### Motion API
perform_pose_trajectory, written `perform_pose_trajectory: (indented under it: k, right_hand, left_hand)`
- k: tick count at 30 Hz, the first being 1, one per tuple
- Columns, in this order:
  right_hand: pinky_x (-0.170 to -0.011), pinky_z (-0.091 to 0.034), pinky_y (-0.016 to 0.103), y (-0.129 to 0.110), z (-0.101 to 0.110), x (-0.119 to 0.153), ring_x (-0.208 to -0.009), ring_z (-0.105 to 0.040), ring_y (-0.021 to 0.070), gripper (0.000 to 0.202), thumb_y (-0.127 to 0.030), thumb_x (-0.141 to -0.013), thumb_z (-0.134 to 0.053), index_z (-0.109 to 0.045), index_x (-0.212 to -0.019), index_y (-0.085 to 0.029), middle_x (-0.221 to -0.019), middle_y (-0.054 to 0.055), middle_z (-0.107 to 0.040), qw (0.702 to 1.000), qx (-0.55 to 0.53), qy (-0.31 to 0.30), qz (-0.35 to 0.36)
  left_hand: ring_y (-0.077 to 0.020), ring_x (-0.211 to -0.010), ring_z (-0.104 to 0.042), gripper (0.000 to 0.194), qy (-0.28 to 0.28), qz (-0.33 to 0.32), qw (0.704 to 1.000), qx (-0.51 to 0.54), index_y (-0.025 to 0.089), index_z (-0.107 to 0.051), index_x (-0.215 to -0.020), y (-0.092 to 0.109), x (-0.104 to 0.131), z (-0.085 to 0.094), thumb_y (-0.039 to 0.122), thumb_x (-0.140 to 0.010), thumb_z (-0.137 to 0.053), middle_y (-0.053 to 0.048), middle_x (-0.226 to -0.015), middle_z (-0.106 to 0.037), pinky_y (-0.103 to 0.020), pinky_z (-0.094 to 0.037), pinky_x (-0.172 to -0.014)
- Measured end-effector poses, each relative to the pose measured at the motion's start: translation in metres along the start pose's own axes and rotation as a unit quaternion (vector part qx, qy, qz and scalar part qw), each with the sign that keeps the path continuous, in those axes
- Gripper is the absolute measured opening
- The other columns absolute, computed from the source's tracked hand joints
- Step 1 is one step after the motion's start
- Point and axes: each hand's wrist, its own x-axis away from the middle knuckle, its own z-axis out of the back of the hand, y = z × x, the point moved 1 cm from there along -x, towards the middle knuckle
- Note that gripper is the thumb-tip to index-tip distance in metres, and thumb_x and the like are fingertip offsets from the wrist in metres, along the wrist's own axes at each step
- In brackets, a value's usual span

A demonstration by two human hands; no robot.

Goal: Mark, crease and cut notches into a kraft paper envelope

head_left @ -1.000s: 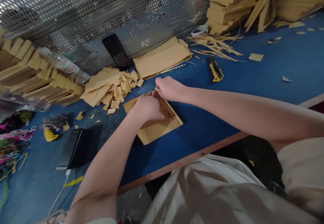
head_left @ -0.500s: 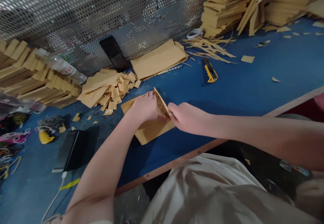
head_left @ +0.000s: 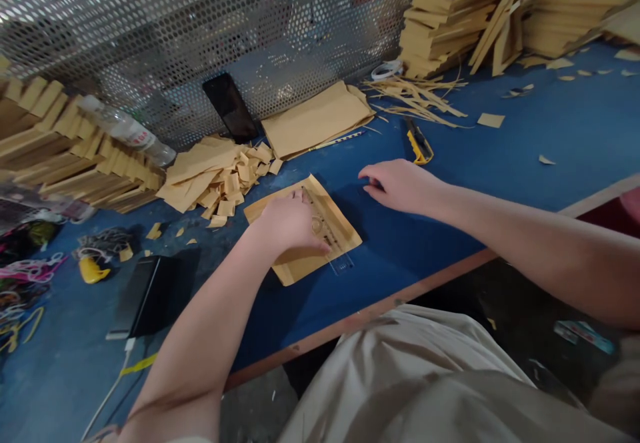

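A kraft paper envelope or folded sheet (head_left: 293, 268) lies at a slant on the blue tabletop in front of me. Across it rests a clear plastic ruler (head_left: 343, 264), one end sticking out past the paper's near edge. My left hand (head_left: 290, 221) presses down on the ruler and paper, with thumb and fingers spread along the ruler. To the right of the paper, my right hand (head_left: 395, 184) hovers with nothing in it. A gap shows between its thumb and forefinger; the other fingers are curled. The yellow box cutter (head_left: 419, 143) lies just beyond it.
Stacks of kraft paper stand at the left (head_left: 75, 153) and back right (head_left: 445, 19). Small paper pieces (head_left: 230, 183), paper strips (head_left: 420, 99), a pencil (head_left: 337, 140), a phone (head_left: 230, 108) and a plastic bottle (head_left: 133, 133) lie behind. A black box-like device (head_left: 150, 296) sits left.
My right hand has let go of the paper's right edge and moved up and right, its fingers parting. That edge now lies flat. My left hand stays on the ruler.
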Motion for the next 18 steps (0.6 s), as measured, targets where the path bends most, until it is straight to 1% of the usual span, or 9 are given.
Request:
perform_pose_trajectory:
  k: [4,6,7,8,10,12,14,16,18]
  right_hand:
    - [-0.08,-0.052,0.039,-0.012,-0.008,0.018,-0.097,-0.071,0.0303,0.028,-0.024,-0.099,-0.057,-0.073,-0.119,-0.011,-0.113,0.019,-0.074,0.999,0.021,0.048,0.015]
    - [-0.082,-0.055,0.04,-0.033,-0.014,0.039,-0.096,-0.071,0.0293,0.027,-0.025,-0.101,-0.055,-0.074,-0.115,-0.012,-0.108,0.016,-0.075,0.989,-0.013,0.118,0.086]
    - [-0.083,-0.056,0.04,-0.045,-0.019,0.051,-0.096,-0.071,0.029,0.026,-0.024,-0.101,-0.054,-0.075,-0.112,-0.011,-0.105,0.016,-0.076,0.981,-0.029,0.131,0.141]
    - [-0.082,-0.057,0.04,-0.058,-0.025,0.063,-0.094,-0.071,0.0288,0.026,-0.024,-0.101,-0.054,-0.076,-0.107,-0.01,-0.103,0.016,-0.076,0.969,-0.036,0.137,0.202]
    - [-0.087,-0.058,0.045,-0.08,-0.039,0.086,-0.101,-0.07,0.0319,0.033,-0.032,-0.103,-0.058,-0.076,-0.116,-0.008,-0.115,0.019,-0.077,0.952,-0.012,0.123,0.278]
    - [-0.092,-0.058,0.048,-0.095,-0.052,0.104,-0.114,-0.068,0.0364,0.049,-0.044,-0.104,-0.058,-0.073,-0.125,-0.001,-0.127,0.024,-0.075,0.943,0.016,0.135,0.304]
    - [-0.094,-0.058,0.048,-0.1,-0.061,0.117,-0.117,-0.066,0.0371,0.061,-0.053,-0.105,-0.055,-0.072,-0.126,0.002,-0.131,0.025,-0.073,0.937,0.022,0.147,0.317]
    - [-0.094,-0.058,0.047,-0.1,-0.062,0.125,-0.116,-0.066,0.0351,0.055,-0.049,-0.106,-0.056,-0.074,-0.124,0.0,-0.13,0.024,-0.074,0.931,0.029,0.15,0.331]
    - [-0.094,-0.058,0.043,-0.097,-0.057,0.132,-0.115,-0.067,0.0315,0.038,-0.032,-0.106,-0.055,-0.075,-0.122,-0.003,-0.129,0.019,-0.075,0.922,0.038,0.139,0.359]
  left_hand:
    - [-0.0386,-0.115,-0.073,0.086,-0.02,-0.007,1.0,-0.008,0.013,-0.071,-0.133,0.002,0.005,0.006,0.077,-0.075,-0.079,-0.02,-0.137,-0.07,-0.04,-0.057,-0.088]
    - [-0.0377,-0.115,-0.073,0.08,-0.023,-0.014,1.0,-0.009,0.014,-0.071,-0.132,0.003,0.005,0.007,0.071,-0.077,-0.082,-0.019,-0.136,-0.071,-0.039,-0.057,-0.086]
    - [-0.037,-0.115,-0.073,0.078,-0.022,-0.019,1.0,-0.008,0.015,-0.07,-0.133,0.003,0.006,0.007,0.069,-0.077,-0.083,-0.018,-0.136,-0.071,-0.038,-0.056,-0.086]
    - [-0.036,-0.116,-0.073,0.076,-0.02,-0.025,0.999,-0.006,0.017,-0.069,-0.135,0.002,0.006,0.007,0.066,-0.078,-0.083,-0.016,-0.138,-0.072,-0.037,-0.056,-0.086]
    - [-0.0335,-0.114,-0.074,0.069,-0.016,-0.035,0.999,-0.002,0.02,-0.069,-0.135,0.001,0.008,0.007,0.062,-0.082,-0.082,-0.012,-0.137,-0.073,-0.036,-0.056,-0.085]
    - [-0.0331,-0.112,-0.075,0.059,-0.012,-0.034,0.999,-0.001,0.021,-0.071,-0.129,-0.002,0.009,0.009,0.059,-0.085,-0.08,-0.011,-0.13,-0.076,-0.036,-0.056,-0.085]
    - [-0.0348,-0.113,-0.074,0.051,-0.003,-0.02,1.0,-0.002,0.021,-0.072,-0.127,-0.006,0.009,0.011,0.054,-0.088,-0.078,-0.011,-0.124,-0.078,-0.038,-0.056,-0.086]
    - [-0.0361,-0.114,-0.074,0.048,0.017,-0.004,1.0,0.001,0.023,-0.07,-0.133,-0.01,0.008,0.013,0.046,-0.092,-0.074,-0.011,-0.122,-0.079,-0.041,-0.057,-0.088]
    - [-0.0366,-0.116,-0.073,0.048,0.043,0.005,0.999,0.008,0.023,-0.067,-0.139,-0.014,0.006,0.013,0.039,-0.094,-0.07,-0.011,-0.126,-0.078,-0.043,-0.058,-0.09]
